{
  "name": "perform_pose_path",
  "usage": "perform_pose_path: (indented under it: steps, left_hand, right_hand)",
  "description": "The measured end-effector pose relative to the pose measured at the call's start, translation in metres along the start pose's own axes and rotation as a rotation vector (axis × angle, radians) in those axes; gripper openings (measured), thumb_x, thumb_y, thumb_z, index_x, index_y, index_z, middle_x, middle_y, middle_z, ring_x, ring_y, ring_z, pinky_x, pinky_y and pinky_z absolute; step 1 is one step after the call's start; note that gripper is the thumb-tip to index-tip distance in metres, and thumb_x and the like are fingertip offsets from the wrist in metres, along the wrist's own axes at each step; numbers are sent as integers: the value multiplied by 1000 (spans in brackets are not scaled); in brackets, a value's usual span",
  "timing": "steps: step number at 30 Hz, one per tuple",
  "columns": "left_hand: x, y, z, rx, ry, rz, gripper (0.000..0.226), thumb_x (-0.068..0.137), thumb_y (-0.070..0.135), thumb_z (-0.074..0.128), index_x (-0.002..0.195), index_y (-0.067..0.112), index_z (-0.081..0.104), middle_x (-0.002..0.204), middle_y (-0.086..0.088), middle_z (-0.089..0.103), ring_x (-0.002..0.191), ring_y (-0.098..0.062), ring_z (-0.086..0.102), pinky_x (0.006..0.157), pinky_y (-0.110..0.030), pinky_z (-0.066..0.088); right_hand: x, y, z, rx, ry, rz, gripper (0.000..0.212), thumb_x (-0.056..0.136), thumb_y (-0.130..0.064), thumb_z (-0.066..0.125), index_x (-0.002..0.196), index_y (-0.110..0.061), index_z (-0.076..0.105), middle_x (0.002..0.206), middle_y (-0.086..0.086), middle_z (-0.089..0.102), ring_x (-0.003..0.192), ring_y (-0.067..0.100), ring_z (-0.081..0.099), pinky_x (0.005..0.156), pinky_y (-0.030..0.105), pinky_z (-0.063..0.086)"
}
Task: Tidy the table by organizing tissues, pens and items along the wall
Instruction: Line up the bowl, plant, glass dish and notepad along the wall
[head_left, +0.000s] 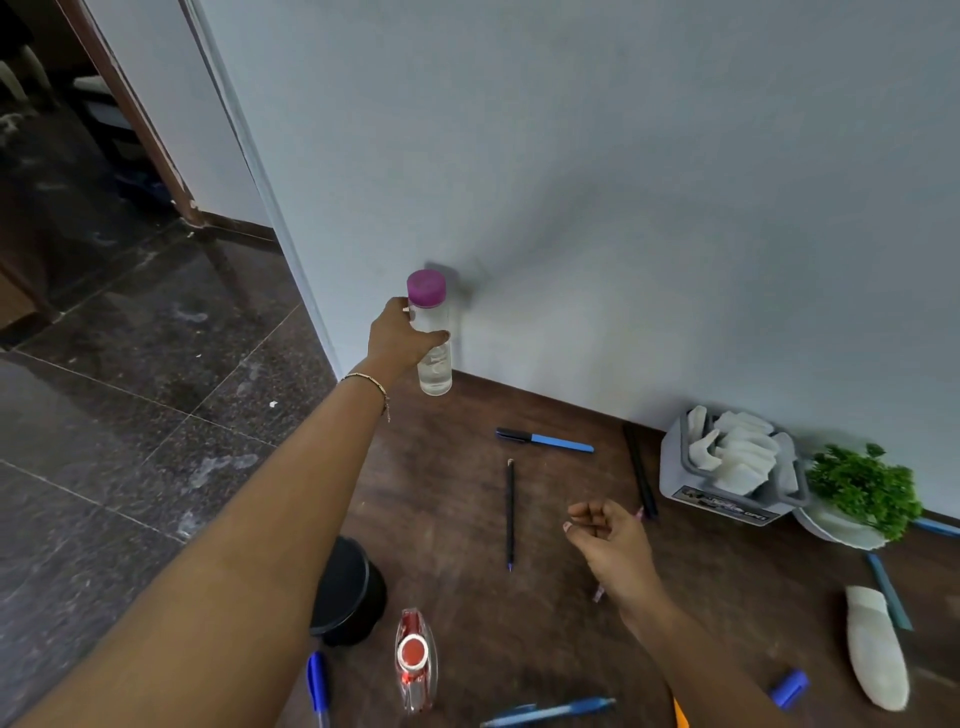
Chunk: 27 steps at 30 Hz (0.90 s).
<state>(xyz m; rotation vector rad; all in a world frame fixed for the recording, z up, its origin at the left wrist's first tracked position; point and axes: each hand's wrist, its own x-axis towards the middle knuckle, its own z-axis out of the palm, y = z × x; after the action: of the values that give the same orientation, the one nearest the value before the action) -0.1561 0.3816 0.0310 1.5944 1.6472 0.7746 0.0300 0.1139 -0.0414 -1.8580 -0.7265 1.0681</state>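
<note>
Left hand (402, 338) around bottle (435, 366), perhaps lifted

Bare tabletop (488, 410) between bottle (436, 364) and blue pen (550, 441); tissue holder (680, 467) farther right.

1. Only one view was given, and it was taken by a camera worn on the person's head.
2. The camera was aimed forward and steeply down, so the brown table (467, 519) was seen from above and the upper frame was filled by the wall (623, 182) behind it.
3. The table was seen from near. Both forearms were brought in from the bottom edge, with the left hand (402, 338) stretched far out to the bottle (434, 353) and the right hand (608, 540) kept closer in.
4. A wide lens was used, so the wall's corner and the floor (130, 364) at the left were shown slanted.
</note>
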Motion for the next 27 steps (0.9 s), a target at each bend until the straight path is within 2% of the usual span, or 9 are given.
perform_pose_path:
  steps: [3,6,9,12,14,18,20,23,27]
  left_hand:
    - [-16,1,-4,10,-32,-43,85,75,25,79,142,4,30,140,-13,46,128,-28,46,100,-34,41]
    - [-46,4,-6,59,-31,-34,88,76,25,78,144,4,25,143,-16,38,130,-29,42,100,-33,39]
    - [-89,8,-3,79,-75,49,87,75,26,78,143,6,28,142,-15,39,130,-28,43,104,-33,40]
    - [-146,9,5,126,-192,157,76,79,31,76,140,8,36,140,-9,47,129,-23,46,96,-21,35]
    - [-188,9,12,166,-266,236,68,81,30,74,137,10,42,138,-5,51,128,-19,47,93,-17,33]
    - [-267,-4,23,207,-321,316,52,80,30,74,126,17,53,125,0,58,114,-15,54,95,-26,45]
    - [-300,-15,23,198,-304,352,46,80,29,74,121,16,58,117,0,61,104,-15,57,88,-33,51]
    - [-345,-37,15,193,-212,377,36,81,24,73,113,12,62,103,2,65,92,-14,60,79,-27,50]
    - [-390,-82,1,231,-77,243,17,80,21,71,95,15,66,79,5,66,74,-14,61,70,-37,51]
  right_hand:
    - [-10,-5,-1,15,-14,-4,17,84,-5,68,96,-16,64,97,-1,65,93,10,61,71,16,45]
    - [-21,-8,-2,31,-22,-15,16,85,-5,67,98,-14,64,96,-1,65,90,6,60,67,14,43]
    - [-34,-9,-4,34,-16,-48,14,85,-5,67,98,-9,64,93,-1,65,84,8,60,63,12,42]
    - [-47,-3,-7,29,-31,-71,14,86,-3,65,99,-4,63,89,0,63,75,6,57,56,6,43]
    - [-54,3,-10,40,-34,-83,15,85,-1,66,100,-1,63,84,-1,62,72,5,56,56,4,43]
    - [-74,24,-16,47,-83,-74,12,83,-1,68,93,-7,64,80,-4,63,73,5,59,64,10,46]
    - [-85,33,-17,63,-117,-83,13,83,1,68,87,-11,63,79,-4,63,73,5,59,64,9,46]
    - [-104,48,-13,45,-206,-73,17,83,2,68,84,-15,62,82,1,64,76,9,60,71,19,47]
    - [-129,70,-2,-10,-294,-30,14,83,1,67,87,-11,63,85,2,65,78,10,61,63,10,46]
